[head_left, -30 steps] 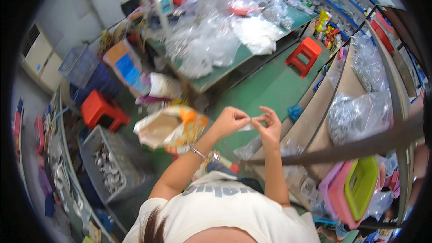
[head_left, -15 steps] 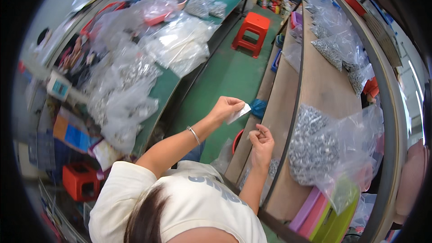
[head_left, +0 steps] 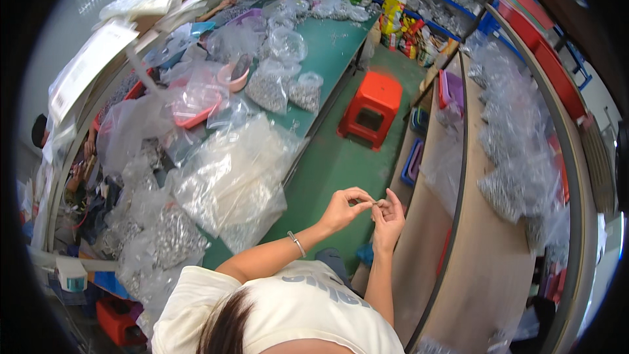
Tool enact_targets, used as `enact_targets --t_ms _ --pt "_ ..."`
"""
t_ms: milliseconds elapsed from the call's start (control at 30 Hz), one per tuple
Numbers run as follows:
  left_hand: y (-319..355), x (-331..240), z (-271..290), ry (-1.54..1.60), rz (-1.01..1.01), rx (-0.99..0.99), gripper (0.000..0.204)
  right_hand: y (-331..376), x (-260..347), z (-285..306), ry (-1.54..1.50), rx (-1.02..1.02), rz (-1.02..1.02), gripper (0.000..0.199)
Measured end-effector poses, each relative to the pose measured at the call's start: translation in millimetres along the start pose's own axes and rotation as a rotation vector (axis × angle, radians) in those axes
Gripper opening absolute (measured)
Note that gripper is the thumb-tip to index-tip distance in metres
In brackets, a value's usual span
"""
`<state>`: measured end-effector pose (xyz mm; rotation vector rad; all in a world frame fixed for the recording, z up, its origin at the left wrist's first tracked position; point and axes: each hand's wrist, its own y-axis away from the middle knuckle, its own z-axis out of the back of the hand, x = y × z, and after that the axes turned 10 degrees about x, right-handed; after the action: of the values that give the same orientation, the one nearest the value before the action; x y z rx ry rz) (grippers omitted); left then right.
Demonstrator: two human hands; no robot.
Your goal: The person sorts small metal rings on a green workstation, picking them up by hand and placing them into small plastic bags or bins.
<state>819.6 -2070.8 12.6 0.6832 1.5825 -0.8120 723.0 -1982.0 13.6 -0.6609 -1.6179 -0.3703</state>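
On a green floor (head_left: 319, 180), flanked by a crowded green worktop (head_left: 335, 56) to the left and long wooden shelves (head_left: 485, 269) to the right, a person in a cream T-shirt (head_left: 288, 314) holds both bare hands out in front, as I watch from a distance. Clear plastic bags (head_left: 236, 177) lie flat in a heap on the worktop, while bags of grey pieces (head_left: 501, 190) line the shelves. A red stool (head_left: 375, 99) stands beyond the hands, and a pink bowl (head_left: 234, 78) sits among the worktop's bags. From my remote view, the left hand (head_left: 344, 210), a metal bracelet (head_left: 296, 244) at its wrist, meets the right hand (head_left: 388, 225) in mid-air. The left fingers are pinched together on a small thin item (head_left: 375, 203); right fingertips meet it from the other side, though I cannot tell whether they are clamped. The item sits between both hands' fingertips, too small for me to identify.
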Motion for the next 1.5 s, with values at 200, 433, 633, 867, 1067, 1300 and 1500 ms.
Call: enact_targets --t_ms 200,433,633,867,1067,1300,1500 --pt "-166.5 30.8 48.9 0.137 0.050 -0.072 0.011 -189.9 -34.1 16.4 -0.093 0.200 -0.038 0.052" --pt "-320.7 22.3 129.2 0.032 0.236 -0.174 0.018 -398.0 -45.2 8.9 -0.067 0.582 -0.151 0.057" --pt "-414.1 46.1 222.4 0.209 0.369 -0.268 0.018 -541.1 -77.1 -47.7 0.050 0.774 -0.153 0.055" --pt "-504.7 62.1 335.4 0.186 0.292 -0.325 0.019 -685.9 -105.4 -133.3 0.303 1.010 -0.155 0.059" --pt "-544.4 64.1 393.5 0.242 0.238 -0.378 0.019 -759.7 -114.8 -188.4 0.377 1.141 -0.239 0.059" --pt "-557.6 74.5 438.9 0.328 0.168 -0.542 0.018 -804.9 -120.7 -254.7 0.540 1.331 -0.168 0.061" --pt "-570.1 100.3 456.1 0.352 0.102 -0.724 0.018 -837.8 -150.2 -297.3 0.611 1.520 -0.157 0.061"
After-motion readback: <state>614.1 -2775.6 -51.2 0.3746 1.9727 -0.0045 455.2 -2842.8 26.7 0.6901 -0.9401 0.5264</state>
